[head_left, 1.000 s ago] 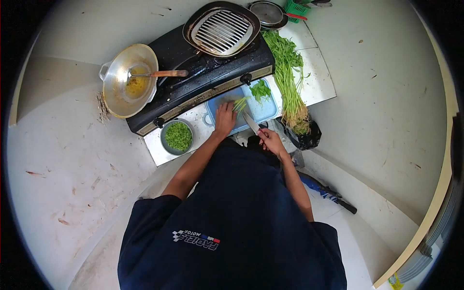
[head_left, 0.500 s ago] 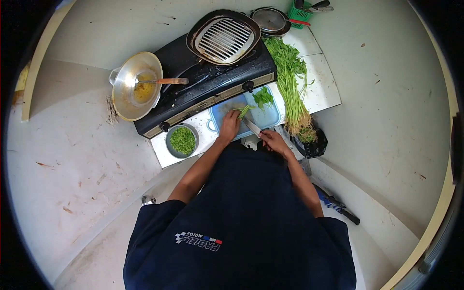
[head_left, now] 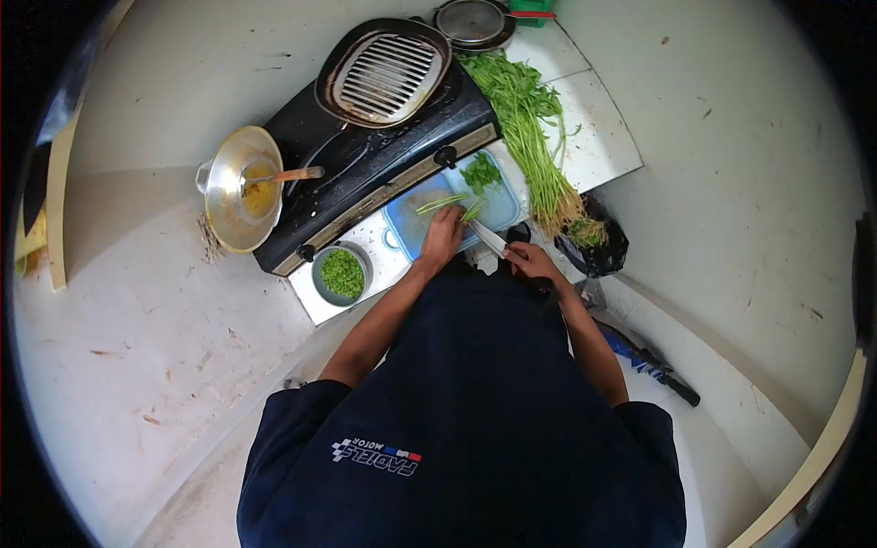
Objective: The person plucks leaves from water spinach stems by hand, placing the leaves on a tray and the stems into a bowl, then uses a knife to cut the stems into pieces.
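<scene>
Over a blue cutting board (head_left: 502, 208), my left hand (head_left: 444, 234) is closed around green stalks (head_left: 440, 203), whose pale ends stick out to the left and leafy parts to the right. My right hand (head_left: 533, 262) grips a knife (head_left: 490, 238) by its handle, with the blade pointing up and left beside the stalks and my left fingers. Cut green leaves (head_left: 480, 172) lie at the board's upper right. A grey bowl (head_left: 365, 277) of chopped greens (head_left: 342, 273) stands left of the board.
Behind the board is a black stove (head_left: 393, 155) bearing a grill pan (head_left: 384, 75) and a wok (head_left: 219, 196) with a wooden-handled ladle (head_left: 297, 173). At right lie a long bunch of rooted greens (head_left: 534, 151) and a black plastic bag (head_left: 610, 253).
The view has shifted and tilted. The stalks in my left hand now extend further left over the board, and the knife remains in my right hand.
</scene>
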The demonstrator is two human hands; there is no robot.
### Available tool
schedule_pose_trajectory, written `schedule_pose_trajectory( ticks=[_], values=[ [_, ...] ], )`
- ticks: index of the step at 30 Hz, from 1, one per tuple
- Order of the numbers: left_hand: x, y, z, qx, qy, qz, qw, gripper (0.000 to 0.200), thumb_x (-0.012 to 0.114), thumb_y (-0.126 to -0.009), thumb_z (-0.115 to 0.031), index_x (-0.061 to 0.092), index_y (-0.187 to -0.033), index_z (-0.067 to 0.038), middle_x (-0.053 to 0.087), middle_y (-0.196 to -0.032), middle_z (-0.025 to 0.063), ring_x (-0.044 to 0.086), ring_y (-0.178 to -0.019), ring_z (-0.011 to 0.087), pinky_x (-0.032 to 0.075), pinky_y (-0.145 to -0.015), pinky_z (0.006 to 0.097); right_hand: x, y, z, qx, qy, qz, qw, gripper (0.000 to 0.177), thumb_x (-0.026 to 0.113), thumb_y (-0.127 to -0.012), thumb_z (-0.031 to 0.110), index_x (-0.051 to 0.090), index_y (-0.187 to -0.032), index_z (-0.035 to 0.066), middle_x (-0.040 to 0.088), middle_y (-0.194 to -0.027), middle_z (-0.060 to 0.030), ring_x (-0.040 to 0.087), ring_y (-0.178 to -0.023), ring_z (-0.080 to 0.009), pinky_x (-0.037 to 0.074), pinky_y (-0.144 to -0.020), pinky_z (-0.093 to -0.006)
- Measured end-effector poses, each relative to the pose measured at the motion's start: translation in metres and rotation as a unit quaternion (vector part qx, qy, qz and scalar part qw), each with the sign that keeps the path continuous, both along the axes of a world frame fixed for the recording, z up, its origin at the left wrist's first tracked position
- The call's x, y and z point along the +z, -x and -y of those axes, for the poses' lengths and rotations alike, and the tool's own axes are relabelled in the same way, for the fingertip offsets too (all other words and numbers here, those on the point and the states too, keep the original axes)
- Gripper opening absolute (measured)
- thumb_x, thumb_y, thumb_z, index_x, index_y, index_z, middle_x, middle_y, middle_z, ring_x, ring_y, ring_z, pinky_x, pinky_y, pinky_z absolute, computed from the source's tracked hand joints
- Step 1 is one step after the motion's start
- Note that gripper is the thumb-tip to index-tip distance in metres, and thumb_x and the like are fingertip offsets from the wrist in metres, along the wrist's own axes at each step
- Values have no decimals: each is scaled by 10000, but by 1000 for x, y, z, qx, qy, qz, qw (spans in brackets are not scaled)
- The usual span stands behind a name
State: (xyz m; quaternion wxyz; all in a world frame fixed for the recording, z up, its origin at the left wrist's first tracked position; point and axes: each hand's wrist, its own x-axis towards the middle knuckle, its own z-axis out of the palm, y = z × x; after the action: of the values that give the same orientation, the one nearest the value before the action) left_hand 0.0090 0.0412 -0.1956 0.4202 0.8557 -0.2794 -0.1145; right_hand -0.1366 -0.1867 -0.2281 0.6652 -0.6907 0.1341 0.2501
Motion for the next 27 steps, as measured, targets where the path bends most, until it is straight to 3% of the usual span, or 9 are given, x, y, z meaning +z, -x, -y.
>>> schedule_pose_trajectory(
  ticks=[4, 7, 10, 13, 22, 27],
  values=[
    [-5, -9, 34, -75, -26, 22, 997, 271, 649, -882, -12, 622, -1152, -7, 641, -1029, 225, 622, -1007, 448, 510, -877, 512, -6, 17, 14, -67, 16, 56, 996, 330, 617, -1040, 365, 675, -1105, 47, 621, -663, -19, 495, -470, -89, 369, -459, -281],
    [-21, -20, 54, -135, -38, 12, 990, 240, 632, -886, -22, 612, -1125, -15, 638, -1019, 229, 624, -1005, 460, 510, -875, 530, 35, 20, 26, -100, -6, -114, 988, 392, 625, -1023, 413, 688, -994, 28, 633, -689, -14, 564, -530, -123, 450, -521, -310],
    [-25, -26, 67, -165, -91, -26, 982, 191, 636, -881, -34, 600, -1067, -14, 640, -1005, 227, 629, -994, 467, 509, -872, 534, 40, 23, 28, -109, 13, -120, 987, 379, 609, -1029, 405, 691, -1018, 35, 631, -684, -16, 557, -521, -119, 432, -497, -317],
    [-29, -25, 69, -171, -112, -23, 979, 179, 644, -870, -32, 586, -1037, -6, 643, -992, 224, 634, -975, 464, 510, -862, 534, 40, 21, 27, -104, 21, -133, 985, 369, 591, -1048, 372, 667, -1124, 19, 617, -660, -17, 498, -470, -86, 384, -449, -264],
    [-23, -20, 57, -178, -115, -19, 977, 224, 691, -861, -70, 591, -1049, -1, 646, -999, 226, 631, -983, 448, 508, -874, 522, 66, 19, 39, -101, 0, -177, 979, 427, 539, -1060, 405, 679, -1104, 4, 652, -707, -48, 505, -479, -94, 406, -443, -271],
    [-22, -28, 45, -185, -88, -21, 979, 252, 697, -828, -43, 615, -1063, -1, 655, -1017, 214, 632, -1011, 437, 522, -881, 503, 97, 9, 50, -65, 46, -204, 976, 436, 522, -1063, 387, 681, -1099, -18, 697, -763, -83, 503, -471, -101, 398, -411, -280]
  ],
)
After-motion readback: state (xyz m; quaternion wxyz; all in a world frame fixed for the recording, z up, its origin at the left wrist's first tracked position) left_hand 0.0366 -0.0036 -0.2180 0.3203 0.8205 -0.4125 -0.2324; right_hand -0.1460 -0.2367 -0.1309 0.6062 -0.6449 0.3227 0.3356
